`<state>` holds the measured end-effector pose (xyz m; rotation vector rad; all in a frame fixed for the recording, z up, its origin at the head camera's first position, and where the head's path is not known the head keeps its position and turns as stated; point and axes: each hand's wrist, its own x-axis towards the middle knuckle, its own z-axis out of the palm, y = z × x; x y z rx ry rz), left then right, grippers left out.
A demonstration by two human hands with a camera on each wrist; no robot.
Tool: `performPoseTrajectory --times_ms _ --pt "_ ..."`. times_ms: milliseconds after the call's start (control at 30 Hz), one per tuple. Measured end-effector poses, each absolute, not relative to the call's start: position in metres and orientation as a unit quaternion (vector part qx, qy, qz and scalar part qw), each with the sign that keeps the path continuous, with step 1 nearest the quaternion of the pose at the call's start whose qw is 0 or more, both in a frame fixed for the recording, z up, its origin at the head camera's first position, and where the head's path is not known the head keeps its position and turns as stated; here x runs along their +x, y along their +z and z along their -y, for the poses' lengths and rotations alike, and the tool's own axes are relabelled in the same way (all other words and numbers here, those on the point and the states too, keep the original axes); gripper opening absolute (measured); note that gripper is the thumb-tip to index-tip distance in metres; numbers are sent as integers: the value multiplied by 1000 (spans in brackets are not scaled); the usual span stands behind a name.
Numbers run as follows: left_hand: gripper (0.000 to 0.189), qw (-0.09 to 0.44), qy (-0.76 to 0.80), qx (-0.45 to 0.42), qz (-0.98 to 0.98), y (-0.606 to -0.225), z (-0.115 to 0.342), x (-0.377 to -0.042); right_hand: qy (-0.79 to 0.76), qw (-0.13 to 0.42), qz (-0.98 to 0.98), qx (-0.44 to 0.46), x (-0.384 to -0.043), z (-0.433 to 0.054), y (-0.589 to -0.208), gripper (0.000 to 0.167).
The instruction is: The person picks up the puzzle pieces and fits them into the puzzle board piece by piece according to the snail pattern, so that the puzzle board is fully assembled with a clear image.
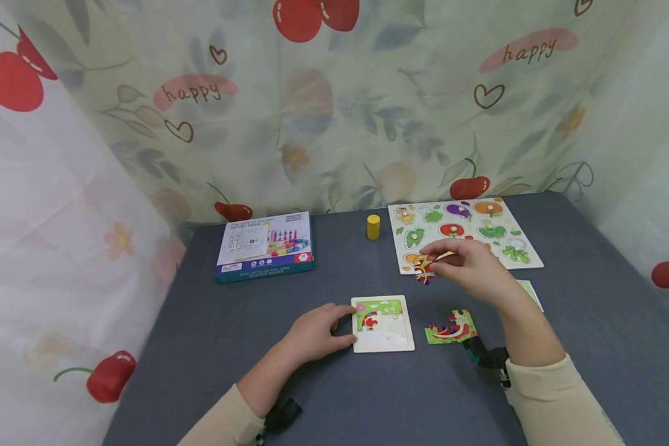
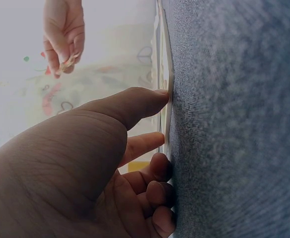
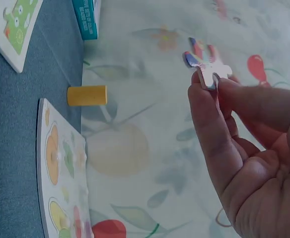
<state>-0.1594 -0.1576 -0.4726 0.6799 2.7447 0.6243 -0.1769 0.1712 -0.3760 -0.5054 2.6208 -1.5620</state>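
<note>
My right hand (image 1: 471,269) pinches a small colourful jigsaw piece (image 1: 423,271) between thumb and fingers, raised in front of the vegetable board. In the right wrist view the piece (image 3: 212,74) shows a pale face, a knob and red and blue prongs. My left hand (image 1: 314,331) rests at the left edge of a square puzzle tray (image 1: 409,325), thumb and forefinger touching its rim, the other fingers curled against the table in the left wrist view. Green and red pieces fill the tray's top and part of its left side. Joined loose pieces (image 1: 450,331) lie right of it.
A vegetable board (image 1: 529,260) lies at the back right, with a yellow cylinder (image 1: 373,227) beside it. A boxed bead set (image 1: 264,248) lies at the back left. Partly behind my right forearm is a pale-edged card (image 1: 531,294). Printed curtains surround the grey table (image 1: 334,402).
</note>
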Motion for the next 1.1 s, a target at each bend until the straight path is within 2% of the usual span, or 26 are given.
performPoseTrajectory --times_ms 300,600,900,1100 --pt "58 125 215 230 -941 -472 157 -159 -497 23 -850 -171 -178 -166 -377 18" --pt "58 120 215 231 -941 -472 157 -159 -522 30 -843 -128 -175 -163 -374 23" --pt "57 121 219 236 -939 -471 158 -158 -535 15 -838 -108 -174 -162 -373 31" --pt "56 122 223 236 -938 -469 158 -157 -509 -5 -850 -138 -173 -155 -375 32"
